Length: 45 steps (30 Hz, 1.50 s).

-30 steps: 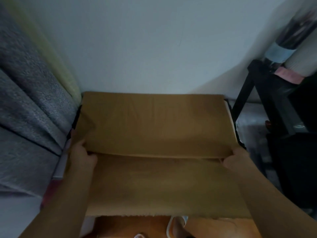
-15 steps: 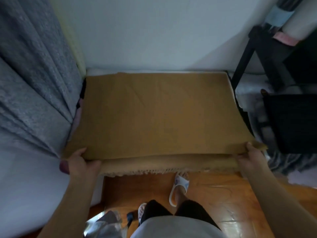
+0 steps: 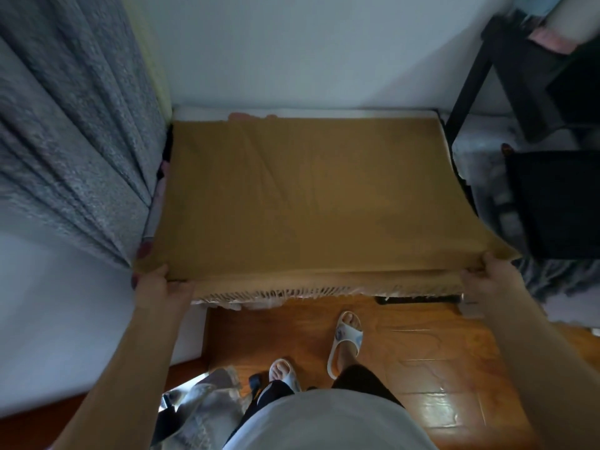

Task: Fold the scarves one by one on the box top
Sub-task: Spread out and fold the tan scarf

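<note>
A mustard-brown scarf (image 3: 308,203) lies spread over the box top, folded once, with a pale fringe (image 3: 292,292) hanging over the near edge. Only a white strip of the box (image 3: 324,111) shows at the far edge. My left hand (image 3: 159,284) grips the near left corner of the scarf. My right hand (image 3: 487,274) pinches the near right corner, which sticks out past the box edge. Another scarf, pale grey (image 3: 207,404), hangs low by my left leg.
A grey curtain (image 3: 74,131) hangs at the left beside the box. A black metal stand (image 3: 487,60) and a dark box (image 3: 558,203) sit at the right. The floor is wood (image 3: 438,368); my feet in white slippers (image 3: 345,339) stand in front of the box.
Both hands pulled the scarf's upper layer toward me until its edge reached the near edge of the box. The head view tilted downward, revealing floor and feet.
</note>
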Motion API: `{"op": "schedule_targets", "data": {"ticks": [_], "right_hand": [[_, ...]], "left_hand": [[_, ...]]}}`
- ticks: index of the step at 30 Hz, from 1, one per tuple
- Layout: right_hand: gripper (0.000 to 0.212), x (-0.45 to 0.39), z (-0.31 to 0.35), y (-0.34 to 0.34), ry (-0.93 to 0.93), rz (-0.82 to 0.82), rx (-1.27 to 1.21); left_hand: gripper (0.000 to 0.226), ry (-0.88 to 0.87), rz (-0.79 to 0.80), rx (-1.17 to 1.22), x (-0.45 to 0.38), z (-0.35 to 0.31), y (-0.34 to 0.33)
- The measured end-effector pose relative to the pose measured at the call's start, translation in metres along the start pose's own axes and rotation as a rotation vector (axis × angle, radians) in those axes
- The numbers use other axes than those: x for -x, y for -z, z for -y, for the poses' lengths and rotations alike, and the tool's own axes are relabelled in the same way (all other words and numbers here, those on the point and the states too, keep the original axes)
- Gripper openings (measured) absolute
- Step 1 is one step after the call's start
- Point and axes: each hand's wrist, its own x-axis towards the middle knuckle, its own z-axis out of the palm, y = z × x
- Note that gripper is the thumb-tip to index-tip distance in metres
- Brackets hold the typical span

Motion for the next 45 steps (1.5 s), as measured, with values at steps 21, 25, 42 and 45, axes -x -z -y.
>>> {"op": "schedule_targets", "data": {"ticks": [21, 25, 42, 45], "right_hand": [[0.044, -0.054, -0.01, 0.037, 0.062, -0.377, 0.166], [0.042, 0.003, -0.016, 0.021, 0.26, -0.41, 0.381], [0.066, -0.022, -0.075, -0.199, 1.406, 0.623, 2.059], [0.066, -0.03, -0.087, -0.267, 1.451, 0.71, 2.023]], "left_hand": [[0.042, -0.073, -0.169, -0.318, -0.038, 0.007, 0.057], [0.029, -0.182, -0.312, -0.618, -0.028, 0.004, 0.062], [0.065, -1.187, 0.19, -2.183, -0.044, 0.1, -0.101], [0.066, -1.139, 0.051, -2.14, -0.088, 0.07, -0.151]]}}
